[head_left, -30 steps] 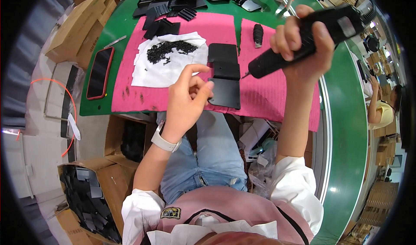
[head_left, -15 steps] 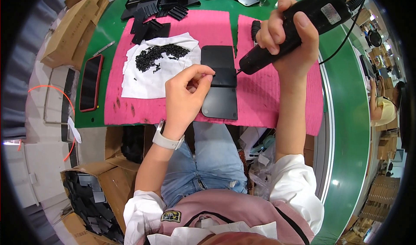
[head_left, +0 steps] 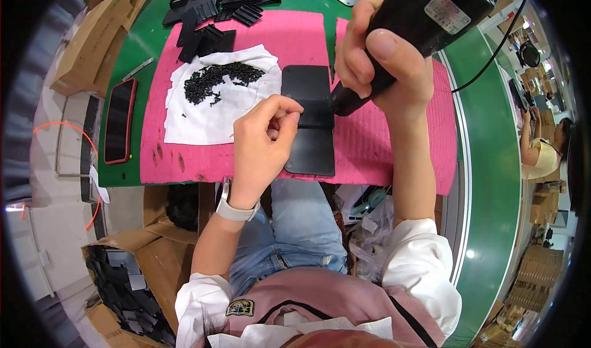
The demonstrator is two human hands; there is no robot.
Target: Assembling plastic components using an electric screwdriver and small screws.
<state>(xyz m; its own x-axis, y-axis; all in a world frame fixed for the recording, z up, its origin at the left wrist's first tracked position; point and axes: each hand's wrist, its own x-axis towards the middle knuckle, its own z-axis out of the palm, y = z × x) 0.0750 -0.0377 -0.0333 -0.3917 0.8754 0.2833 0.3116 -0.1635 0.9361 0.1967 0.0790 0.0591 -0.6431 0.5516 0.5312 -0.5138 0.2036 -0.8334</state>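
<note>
My right hand (head_left: 385,58) grips a black electric screwdriver (head_left: 425,21), its tip pointing down at a black flat panel (head_left: 311,145) on the pink mat (head_left: 381,145). My left hand (head_left: 265,141) has its fingers pinched together at the left edge of the panel; whether a small screw sits between the fingertips I cannot tell. A second black panel (head_left: 306,83) lies just beyond. A white cloth (head_left: 209,114) left of the panels carries a heap of small black screws (head_left: 218,77).
A red-edged phone (head_left: 119,120) lies on the green table (head_left: 486,157) at left. Several black parts (head_left: 209,9) are stacked at the back. Cardboard boxes (head_left: 92,34) stand at left, and a box of black pieces (head_left: 123,280) sits below. Another person (head_left: 545,148) is at right.
Both hands have come closer together over the panel. The screwdriver has swung down from the upper right toward the panel, and the left hand has settled at the panel's edge.
</note>
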